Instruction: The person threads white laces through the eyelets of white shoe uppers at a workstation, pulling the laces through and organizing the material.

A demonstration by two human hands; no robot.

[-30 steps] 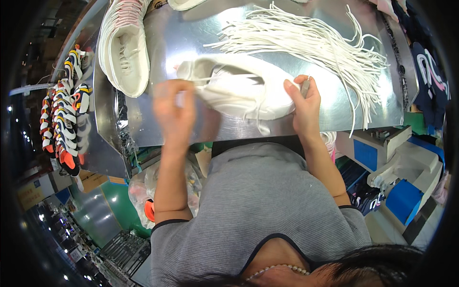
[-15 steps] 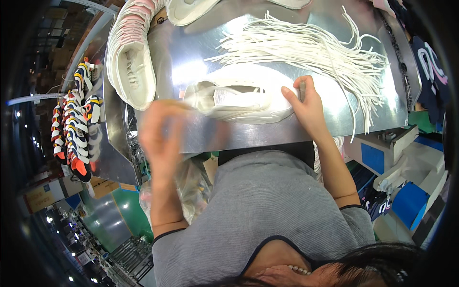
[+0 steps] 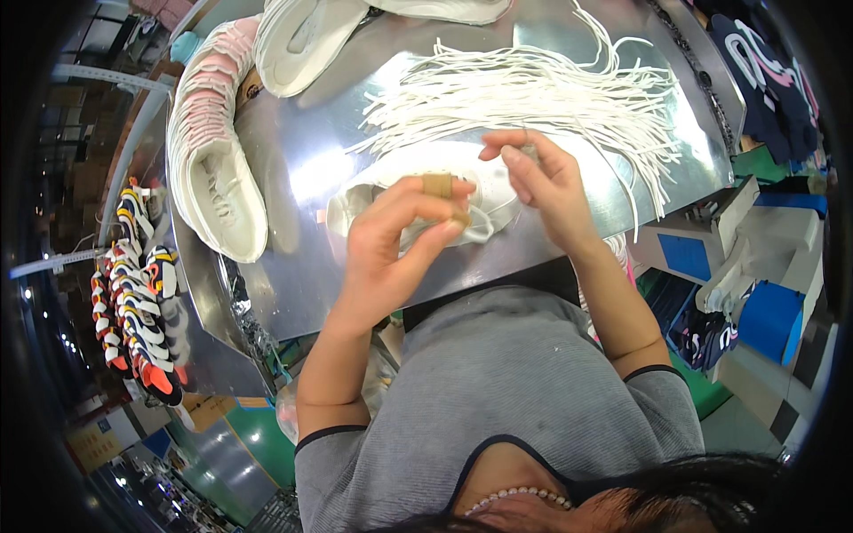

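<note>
Across the metal table (image 3: 293,293), everything is being seen from a slightly shifted viewpoint, with a row of nested white shoes (image 3: 206,124) being kept along the left side and a bundle of white laces (image 3: 524,98) being left spread beyond the work. The single white shoe (image 3: 404,166) is being kept on the table just short of that bundle, heel to the left, and is being partly covered by the hands. The left hand (image 3: 391,244), half a second ago blurred beside the heel, is now being held over the shoe's opening, thumb and forefinger drawn together. The right hand (image 3: 553,188), earlier pressed to the toe, is now being held raised, fingers half curled with a narrow gap to the thumb; whether anything is being gripped there cannot be told. A lace (image 3: 482,236) is being pinched, it seems, by the left fingertips, its loop hanging toward the toe, so lace handling is apparently being resumed at the shoe. Tan wraps (image 3: 437,185) are being worn on the left fingers.
</note>
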